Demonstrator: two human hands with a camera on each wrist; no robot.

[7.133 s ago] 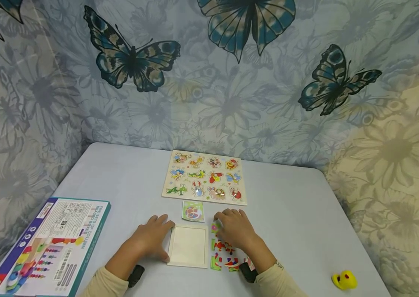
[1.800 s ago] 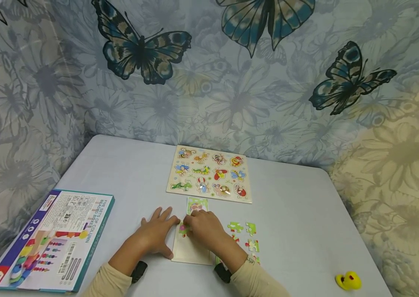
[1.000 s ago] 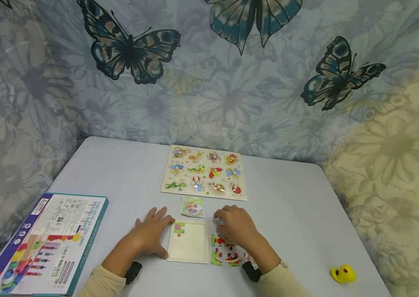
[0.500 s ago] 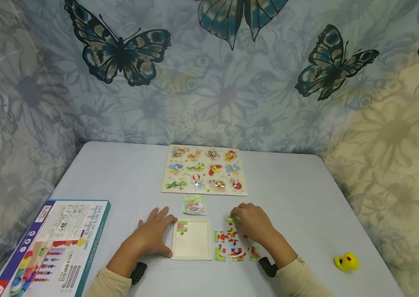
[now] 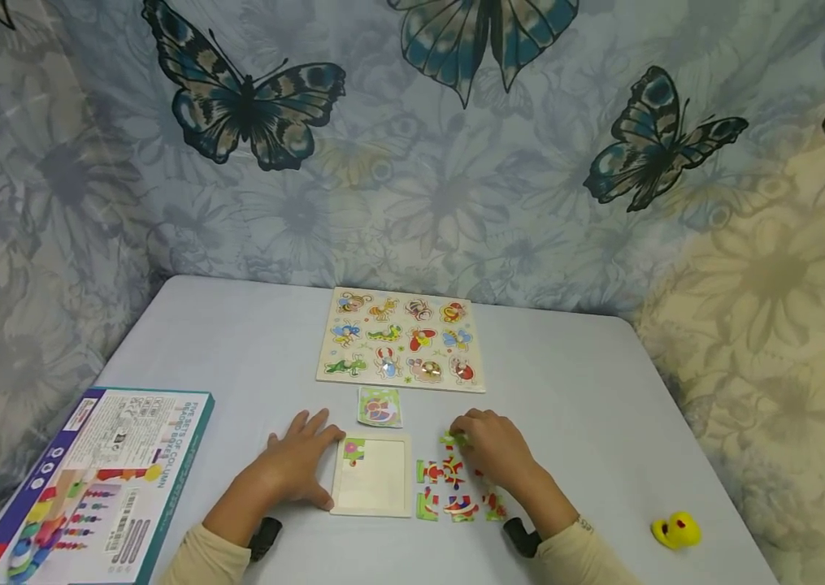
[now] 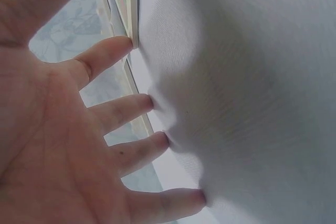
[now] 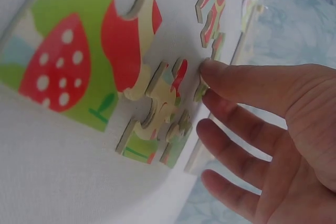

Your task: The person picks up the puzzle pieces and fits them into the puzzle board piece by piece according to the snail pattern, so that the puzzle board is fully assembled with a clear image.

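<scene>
Head view, lower centre: the left hand (image 5: 288, 465), fingers spread, touches the tray (image 5: 377, 486) at its left edge, apparently steadying it. Just right, the right hand (image 5: 496, 447) pinches a green puzzle piece (image 5: 448, 439) near loose pieces (image 5: 461, 508).

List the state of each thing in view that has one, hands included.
Tray: flat, one flower piece in its far-left corner
Left hand: fingers spread, touching the tray's left edge
Right hand: pinching a green piece
Loose pieces: unassembled, right of the tray
Picture card: face up
Insect board: flat
Box: flat, looks closed
Yellow duck: apart, posture unclear
</scene>
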